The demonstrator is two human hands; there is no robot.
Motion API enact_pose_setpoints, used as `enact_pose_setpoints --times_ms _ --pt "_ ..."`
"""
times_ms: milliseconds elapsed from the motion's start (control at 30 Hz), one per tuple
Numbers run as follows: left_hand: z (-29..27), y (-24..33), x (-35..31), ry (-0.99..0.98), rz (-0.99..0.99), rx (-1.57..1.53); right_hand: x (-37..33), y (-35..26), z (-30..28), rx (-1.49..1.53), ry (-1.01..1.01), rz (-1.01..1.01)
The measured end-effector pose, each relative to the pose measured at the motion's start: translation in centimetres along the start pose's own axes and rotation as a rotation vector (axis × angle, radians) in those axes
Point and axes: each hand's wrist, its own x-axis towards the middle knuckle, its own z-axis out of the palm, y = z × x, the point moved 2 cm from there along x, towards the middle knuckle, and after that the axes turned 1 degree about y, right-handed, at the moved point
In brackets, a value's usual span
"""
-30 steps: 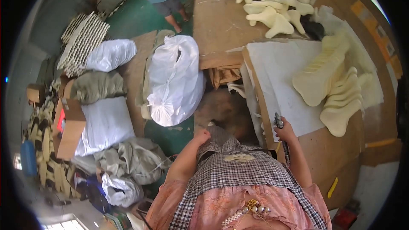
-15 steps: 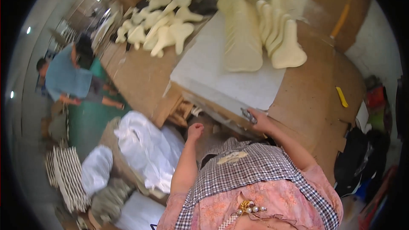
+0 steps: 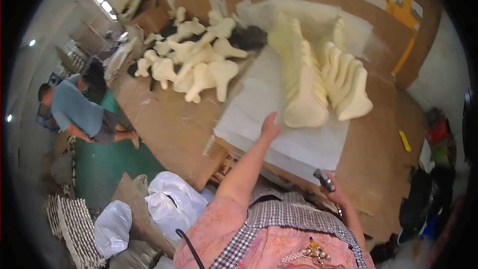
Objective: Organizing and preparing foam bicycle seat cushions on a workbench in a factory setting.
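My left hand (image 3: 271, 126) reaches over the white sheet (image 3: 244, 114) on the table. It holds nothing, and its fingers point toward the nearest cream foam-like pieces, just short of them. Those bone-shaped pieces stand on edge in two rows, a longer left row (image 3: 304, 107) and a shorter right row (image 3: 352, 104). At the table's near edge my right hand (image 3: 337, 192) is closed around a short dark-grey metallic hand tool (image 3: 324, 179). The tool's exact kind cannot be made out, as my fingers cover part of it.
More cream pieces (image 3: 199, 65) lie heaped at the table's far left. A yellow cutter (image 3: 405, 141) rests on the right side. White bags (image 3: 174, 199) stand on the floor at left, beside a stack of ribbed pieces (image 3: 77, 226). Another person (image 3: 79, 102) stands beyond at left.
My left hand has moved forward and right, from beside the table to over the white sheet. The right hand still grips the tool. The view has shifted, and the person at left has moved slightly.
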Motion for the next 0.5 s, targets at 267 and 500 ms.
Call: enact_pose_setpoints --times_ms 267,500 --pt "3.1 1.6 3.2 -0.05 -0.048 -0.048 -4.2 -6.8 -6.5 0.36 0.228 -0.086" --pt "5.7 2.9 2.7 -0.048 -0.08 -0.029 -7.5 -7.4 -9.9 0.368 0.262 -0.214"
